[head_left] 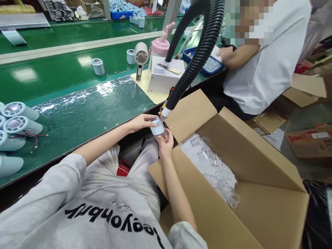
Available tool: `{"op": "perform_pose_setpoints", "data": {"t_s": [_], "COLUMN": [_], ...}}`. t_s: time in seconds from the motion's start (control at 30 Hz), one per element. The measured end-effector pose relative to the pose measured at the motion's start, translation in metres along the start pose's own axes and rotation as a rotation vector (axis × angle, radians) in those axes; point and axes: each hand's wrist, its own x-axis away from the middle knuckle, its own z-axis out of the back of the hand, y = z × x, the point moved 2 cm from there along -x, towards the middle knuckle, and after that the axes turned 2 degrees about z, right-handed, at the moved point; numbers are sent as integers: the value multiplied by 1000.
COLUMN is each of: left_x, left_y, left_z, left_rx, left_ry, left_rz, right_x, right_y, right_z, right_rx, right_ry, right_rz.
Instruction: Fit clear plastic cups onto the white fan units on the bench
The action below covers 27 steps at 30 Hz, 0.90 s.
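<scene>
My left hand and my right hand both grip a small pale blue cylinder housing just off the near edge of the green bench. The left hand's fingers wrap its top and far side; the right hand's fingers pinch it from below. The white nozzle of a black ribbed hose touches the cylinder's open top. Right below my hands lies an open cardboard box holding several clear plastic pieces.
Several pale blue cylinders with red wires lie at the bench's left edge. A white box with a knife on it, a pink dispenser and a blue tray stand further back. A co-worker in white sits to the right.
</scene>
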Motion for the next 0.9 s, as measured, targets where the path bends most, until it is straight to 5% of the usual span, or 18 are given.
{"op": "perform_pose_setpoints", "data": {"t_s": [0.37,0.63,0.77,0.9], "left_x": [11,113,150,164], "left_y": [-1,-5,-1,1], "left_z": [0,5,-5,-8], "left_rx": [-21,-295,-452,-520], "left_ry": [-68,-225,-239,-233], "left_rz": [-4,-97,-198,-251], "right_x": [6,58,75,83], "right_y": [-22,-83,-106,-110], "right_z": [9,8,2,-4], "right_rx": [56,312,395,339], "right_ry": [-48,-543,-635,-645], "right_rz": [21,123,155,13]}}
